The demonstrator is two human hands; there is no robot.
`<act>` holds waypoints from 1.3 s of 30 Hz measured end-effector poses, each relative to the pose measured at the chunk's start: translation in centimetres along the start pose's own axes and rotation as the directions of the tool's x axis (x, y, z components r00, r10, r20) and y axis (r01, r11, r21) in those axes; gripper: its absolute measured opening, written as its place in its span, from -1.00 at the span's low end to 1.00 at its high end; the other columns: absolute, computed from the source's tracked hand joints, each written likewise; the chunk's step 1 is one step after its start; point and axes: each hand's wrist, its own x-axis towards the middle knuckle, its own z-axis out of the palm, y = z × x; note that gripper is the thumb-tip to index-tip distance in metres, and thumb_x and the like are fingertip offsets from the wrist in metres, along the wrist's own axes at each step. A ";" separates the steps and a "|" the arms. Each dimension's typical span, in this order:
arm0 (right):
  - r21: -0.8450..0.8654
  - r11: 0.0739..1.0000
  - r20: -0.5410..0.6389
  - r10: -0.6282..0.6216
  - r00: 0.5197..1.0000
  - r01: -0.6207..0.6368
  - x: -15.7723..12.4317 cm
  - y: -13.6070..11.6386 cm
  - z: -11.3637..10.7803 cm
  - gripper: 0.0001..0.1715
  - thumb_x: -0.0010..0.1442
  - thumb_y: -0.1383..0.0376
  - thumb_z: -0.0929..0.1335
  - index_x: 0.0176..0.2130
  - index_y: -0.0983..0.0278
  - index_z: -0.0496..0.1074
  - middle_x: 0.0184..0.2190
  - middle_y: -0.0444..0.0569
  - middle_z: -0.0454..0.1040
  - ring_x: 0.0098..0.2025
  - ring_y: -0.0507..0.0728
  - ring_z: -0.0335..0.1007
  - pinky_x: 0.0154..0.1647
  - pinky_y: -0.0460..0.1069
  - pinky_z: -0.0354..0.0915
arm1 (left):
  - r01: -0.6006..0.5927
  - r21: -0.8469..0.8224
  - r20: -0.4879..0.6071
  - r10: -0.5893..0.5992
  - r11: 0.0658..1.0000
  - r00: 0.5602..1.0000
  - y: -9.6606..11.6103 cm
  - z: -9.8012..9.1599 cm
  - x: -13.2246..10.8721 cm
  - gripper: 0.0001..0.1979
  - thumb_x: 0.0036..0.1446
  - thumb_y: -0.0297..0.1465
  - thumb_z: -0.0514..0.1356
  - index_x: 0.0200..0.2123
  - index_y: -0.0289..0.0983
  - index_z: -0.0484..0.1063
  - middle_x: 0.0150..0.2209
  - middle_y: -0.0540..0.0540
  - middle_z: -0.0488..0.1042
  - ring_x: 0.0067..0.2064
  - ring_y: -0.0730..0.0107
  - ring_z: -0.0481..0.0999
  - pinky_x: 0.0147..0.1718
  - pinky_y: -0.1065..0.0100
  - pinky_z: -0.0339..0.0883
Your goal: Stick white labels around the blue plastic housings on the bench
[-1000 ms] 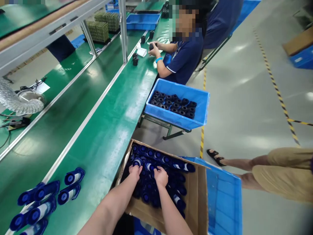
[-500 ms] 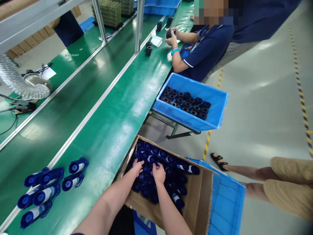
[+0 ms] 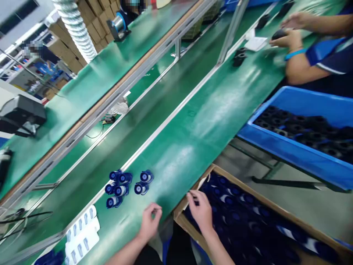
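My left hand (image 3: 151, 221) is over the front edge of the green table (image 3: 165, 162), its fingers curled and thumb close to them. My right hand (image 3: 202, 210) is at the near left rim of a cardboard box (image 3: 180, 220), fingers bent round towards the thumb with a dark gap between. No blue part shows in either hand; anything small in the fingers is too blurred to make out. Dark blue plastic parts (image 3: 228, 200) with pale labels fill the box. Several similar labelled blue parts (image 3: 120, 190) stand on the table, left of my left hand.
White label sheets (image 3: 82, 239) lie at the table's lower left. A blue crate (image 3: 303, 167) of black parts (image 3: 306, 129) stands beyond the box. A co-worker's hands (image 3: 292, 35) hold a black part at the far right. A metal-framed shelf (image 3: 116, 92) runs along the left.
Both hands have come out from among the blue parts, moving left to the box rim and table edge. The view has swung left, bringing label sheets and the upper shelf into sight.
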 end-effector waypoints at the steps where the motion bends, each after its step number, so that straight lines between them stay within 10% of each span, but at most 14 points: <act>1: 0.010 0.996 0.103 -0.089 0.991 0.089 0.1 -2.9 2.0 -0.55 0.43 -0.02 0.28 -0.07 0.23 0.57 0.00 0.17 0.57 0.06 0.26 0.53 0.12 0.13 0.49 | -0.025 0.054 -0.108 0.030 0.998 0.994 -0.4 -3.0 0.0 -0.74 0.35 -0.19 0.18 -0.24 -0.21 0.58 -0.12 -0.23 0.59 0.00 0.07 0.56 0.09 0.14 0.46; 5: -0.036 0.963 0.409 -0.231 0.883 0.269 0.9 -12.9 9.5 -0.68 0.41 0.16 0.39 0.09 0.22 0.52 0.11 0.06 0.55 0.12 0.22 0.50 0.16 0.18 0.47 | 0.019 0.277 -0.418 0.103 0.961 0.902 -2.9 -13.5 1.0 -0.76 0.33 -0.27 0.11 -0.13 -0.19 0.56 0.03 -0.30 0.48 0.23 -0.11 0.40 0.36 -0.12 0.20; 9: -0.237 0.948 0.521 -0.059 0.852 0.210 2.7 -18.0 13.0 -0.55 0.42 0.15 0.41 0.20 0.27 0.42 0.04 0.07 0.55 -0.04 0.21 0.56 -0.01 0.19 0.54 | 0.150 0.441 -0.524 0.118 0.885 0.843 -5.5 -18.8 2.1 -0.53 0.28 -0.25 0.17 0.19 -0.30 0.44 0.28 -0.44 0.27 0.39 -0.36 0.19 0.35 -0.39 0.07; 18: -0.334 0.929 0.609 0.084 0.789 0.158 3.0 -21.7 12.6 -0.55 0.44 0.13 0.40 0.20 0.29 0.42 0.02 0.06 0.57 -0.04 0.21 0.59 0.03 0.22 0.55 | 0.195 0.615 -0.490 0.176 0.764 0.853 -9.3 -19.9 4.5 -0.53 0.35 -0.20 0.11 0.20 -0.34 0.40 0.19 -0.42 0.45 0.27 -0.19 0.45 0.24 -0.21 0.35; 24: -0.260 0.966 0.631 0.178 0.755 -0.011 2.9 -22.5 12.7 -0.60 0.42 0.17 0.42 0.17 0.29 0.45 0.06 0.06 0.56 -0.01 0.21 0.58 0.04 0.21 0.55 | 0.060 0.676 -0.397 0.294 0.734 0.869 -9.8 -19.7 5.0 -0.29 0.20 -0.05 0.10 0.29 -0.38 0.25 0.14 -0.52 0.46 0.28 -0.44 0.44 0.17 -0.30 0.41; 30: -0.005 0.978 0.612 0.167 0.773 -0.207 2.1 -18.2 9.3 -0.72 0.39 0.17 0.45 -0.02 0.31 0.54 -0.03 0.02 0.60 -0.02 0.20 0.58 0.05 0.21 0.54 | -0.069 0.730 -0.301 0.410 0.680 0.861 -9.5 -19.6 4.0 -0.34 -0.10 -0.05 0.33 0.12 -0.09 0.44 0.11 -0.32 0.52 0.33 -0.50 0.39 0.15 -0.30 0.44; 35: 0.233 0.849 0.456 0.335 0.825 -0.474 -4.1 -6.9 -0.2 -0.75 0.41 0.17 0.44 -0.10 0.33 0.54 -0.25 -0.09 0.61 -0.30 0.07 0.58 -0.24 0.03 0.57 | -0.040 0.741 -0.338 0.424 0.671 0.840 -8.7 -19.4 4.4 -0.59 -0.20 -0.16 0.39 -0.17 0.06 0.56 -0.11 -0.12 0.61 0.18 -0.41 0.56 0.02 -0.22 0.53; 39: 0.362 0.673 0.151 0.641 0.753 -0.645 -9.1 3.5 -9.1 -0.72 0.45 0.15 0.40 -0.06 0.33 0.51 -0.29 -0.11 0.58 -0.38 0.03 0.53 -0.34 -0.02 0.54 | 0.009 0.740 -0.397 0.425 0.673 0.814 -8.2 -18.5 4.8 -0.64 -0.24 -0.21 0.40 -0.25 0.03 0.61 -0.17 -0.13 0.62 0.05 -0.37 0.61 -0.08 -0.16 0.57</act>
